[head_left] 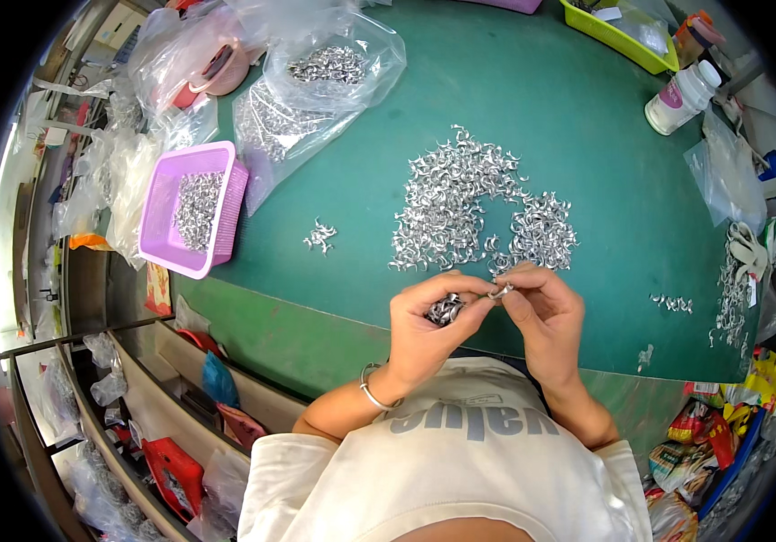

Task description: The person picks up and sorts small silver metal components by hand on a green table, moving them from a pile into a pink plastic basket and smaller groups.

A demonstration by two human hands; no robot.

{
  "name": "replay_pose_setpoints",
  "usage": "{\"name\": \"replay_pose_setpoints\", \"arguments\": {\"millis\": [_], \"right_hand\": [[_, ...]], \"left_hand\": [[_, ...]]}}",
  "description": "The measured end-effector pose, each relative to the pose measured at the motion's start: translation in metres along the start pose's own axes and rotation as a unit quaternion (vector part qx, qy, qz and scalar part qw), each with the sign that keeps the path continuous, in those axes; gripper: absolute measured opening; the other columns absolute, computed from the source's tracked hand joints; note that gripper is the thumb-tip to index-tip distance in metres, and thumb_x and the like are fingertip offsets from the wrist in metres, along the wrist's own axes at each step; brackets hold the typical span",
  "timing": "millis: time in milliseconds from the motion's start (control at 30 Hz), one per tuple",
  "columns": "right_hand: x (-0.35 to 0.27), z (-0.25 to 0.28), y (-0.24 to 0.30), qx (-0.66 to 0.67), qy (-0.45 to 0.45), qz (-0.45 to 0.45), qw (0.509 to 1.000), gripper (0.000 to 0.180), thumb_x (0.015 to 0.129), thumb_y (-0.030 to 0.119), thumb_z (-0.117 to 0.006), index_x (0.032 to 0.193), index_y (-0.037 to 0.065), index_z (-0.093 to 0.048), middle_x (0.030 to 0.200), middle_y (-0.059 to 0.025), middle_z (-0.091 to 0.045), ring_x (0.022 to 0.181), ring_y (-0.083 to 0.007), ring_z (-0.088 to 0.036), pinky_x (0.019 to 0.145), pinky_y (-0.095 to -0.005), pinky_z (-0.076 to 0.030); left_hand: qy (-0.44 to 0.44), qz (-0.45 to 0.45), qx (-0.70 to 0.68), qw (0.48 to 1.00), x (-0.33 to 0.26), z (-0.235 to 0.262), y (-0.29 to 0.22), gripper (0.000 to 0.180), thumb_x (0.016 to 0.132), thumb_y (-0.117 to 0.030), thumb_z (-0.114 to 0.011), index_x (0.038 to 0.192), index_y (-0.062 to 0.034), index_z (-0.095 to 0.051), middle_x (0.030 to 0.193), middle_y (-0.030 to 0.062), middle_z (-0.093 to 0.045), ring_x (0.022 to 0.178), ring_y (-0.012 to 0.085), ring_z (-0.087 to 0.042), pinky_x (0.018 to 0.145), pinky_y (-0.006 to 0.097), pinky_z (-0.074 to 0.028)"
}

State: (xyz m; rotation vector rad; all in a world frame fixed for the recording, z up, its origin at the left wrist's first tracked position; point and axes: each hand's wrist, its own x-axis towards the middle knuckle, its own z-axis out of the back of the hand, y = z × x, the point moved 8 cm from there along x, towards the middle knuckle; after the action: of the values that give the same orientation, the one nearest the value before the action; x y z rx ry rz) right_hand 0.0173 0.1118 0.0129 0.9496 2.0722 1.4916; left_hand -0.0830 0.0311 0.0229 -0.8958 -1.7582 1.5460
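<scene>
My left hand (426, 327) is curled round a clump of small curved silver metal pieces (445, 310), which shows in its palm. Its thumb and forefinger pinch one small curved metal piece (500, 291). Thumb and fingertips of my right hand (546, 318) close on the same piece from the other side. Both hands meet near the table's front edge. Just beyond them lies a large heap of the same pieces (447, 199), with a smaller heap (542, 233) joined at its right. A few pieces (320, 236) sit apart on the left.
A purple basket (232, 212) with metal pieces stands at the left, near open plastic bags (266, 172) of pieces. A white bottle (682, 98) and a yellow-green tray (618, 32) are at the far right. More pieces (729, 298) lie along the right edge of the green table (334, 289).
</scene>
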Motion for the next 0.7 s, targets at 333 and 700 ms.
{"name": "replay_pose_setpoints", "arguments": {"millis": [333, 700], "right_hand": [[0.013, 0.030, -0.008, -0.244, -0.052, 0.055, 0.967, 0.015, 0.076, -0.002, -0.059, 0.090, 0.000, -0.061, 0.075, -0.0059, -0.059, 0.069, -0.0130, -0.053, 0.065, -0.0240, -0.041], [0.041, 0.015, -0.037, -0.619, 0.013, 0.124, 0.775, 0.021, 0.068, 0.004, -0.063, 0.089, 0.002, -0.060, 0.094, -0.0078, -0.052, 0.088, -0.0263, -0.044, 0.075, -0.0376, -0.033]], "left_hand": [[-0.116, 0.079, 0.034, 0.989, 0.004, 0.042, 0.035, 0.009, 0.077, -0.001, -0.061, 0.085, 0.0002, -0.064, 0.073, -0.0011, -0.058, 0.067, 0.0030, -0.048, 0.060, 0.017, -0.040], [-0.327, -0.055, 0.414, 0.848, 0.015, 0.167, 0.043, 0.015, 0.076, -0.004, -0.061, 0.087, 0.0067, -0.060, 0.071, 0.0099, -0.062, 0.062, 0.0104, -0.054, 0.060, 0.025, -0.045]]}}
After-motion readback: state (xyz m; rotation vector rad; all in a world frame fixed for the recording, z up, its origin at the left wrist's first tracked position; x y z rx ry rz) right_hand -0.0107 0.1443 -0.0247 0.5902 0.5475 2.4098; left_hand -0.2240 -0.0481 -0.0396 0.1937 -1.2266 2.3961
